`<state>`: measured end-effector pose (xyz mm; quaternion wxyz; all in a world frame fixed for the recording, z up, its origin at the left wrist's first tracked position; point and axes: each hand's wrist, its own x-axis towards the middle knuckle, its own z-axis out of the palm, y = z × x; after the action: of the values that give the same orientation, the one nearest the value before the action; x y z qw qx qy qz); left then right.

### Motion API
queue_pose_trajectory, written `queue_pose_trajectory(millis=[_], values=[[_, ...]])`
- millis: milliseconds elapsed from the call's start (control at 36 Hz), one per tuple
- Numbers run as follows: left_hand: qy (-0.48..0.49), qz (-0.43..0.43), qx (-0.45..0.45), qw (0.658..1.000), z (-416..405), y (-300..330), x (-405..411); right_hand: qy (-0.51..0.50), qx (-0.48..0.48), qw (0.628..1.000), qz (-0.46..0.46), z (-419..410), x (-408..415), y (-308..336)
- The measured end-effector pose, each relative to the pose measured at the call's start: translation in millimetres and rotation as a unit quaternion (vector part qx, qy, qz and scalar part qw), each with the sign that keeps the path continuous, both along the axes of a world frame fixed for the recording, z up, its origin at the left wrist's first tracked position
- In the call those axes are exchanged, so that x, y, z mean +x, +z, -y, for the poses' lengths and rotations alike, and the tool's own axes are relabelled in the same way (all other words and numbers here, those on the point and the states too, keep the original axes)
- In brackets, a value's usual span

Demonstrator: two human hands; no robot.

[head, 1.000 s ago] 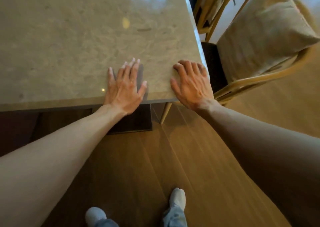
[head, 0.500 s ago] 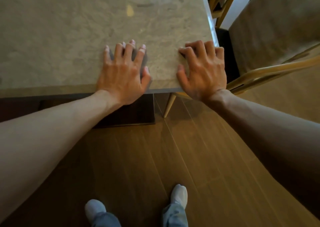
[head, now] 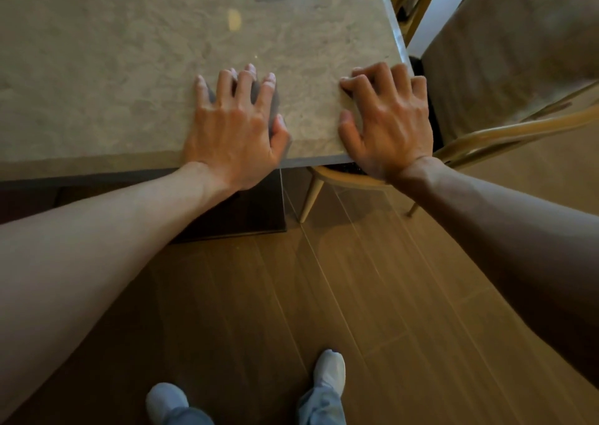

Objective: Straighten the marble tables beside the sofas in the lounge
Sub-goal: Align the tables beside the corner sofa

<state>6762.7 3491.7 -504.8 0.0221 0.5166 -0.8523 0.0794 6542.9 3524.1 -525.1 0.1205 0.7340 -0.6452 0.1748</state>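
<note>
Left hand (head: 235, 133) and right hand (head: 387, 123) flat, fingers spread wide, holding nothing, on beige polished marble tabletop (head: 129, 52). Best pushed evenly, wooden cushioned chair (head: 505, 78) just beside right fingertips.

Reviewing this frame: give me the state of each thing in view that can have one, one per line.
marble table: bare top, glossy, both hands pressing near its right front corner.
left hand: palm down, fingers spread on the top.
right hand: on the corner, fingers bent.
wooden chair: against the table's right side, cushion on it.
</note>
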Motion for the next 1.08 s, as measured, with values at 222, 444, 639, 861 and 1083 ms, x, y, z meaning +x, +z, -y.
queue_pose_trajectory(millis=[222, 444, 639, 861, 1083], values=[[0.021, -0.036, 0.08, 0.996, 1, 15, 4, -0.025, 0.127, 0.992, 0.014, -3, 7, 26], [0.092, -0.386, 0.295, 0.869, 12, 158, 33, -0.048, 0.294, 0.9, 0.319, 8, 54, 168], [0.074, -0.513, 0.246, 0.819, 9, 346, 75, 0.054, 0.242, 0.891, 0.38, -4, 72, 364], [0.024, -0.635, 0.15, 0.757, -14, 487, 130, 0.104, 0.058, 0.849, 0.515, -19, 63, 538], [0.011, -0.728, 0.093, 0.679, -49, 526, 170, 0.138, 0.007, 0.797, 0.588, -45, 99, 594]])
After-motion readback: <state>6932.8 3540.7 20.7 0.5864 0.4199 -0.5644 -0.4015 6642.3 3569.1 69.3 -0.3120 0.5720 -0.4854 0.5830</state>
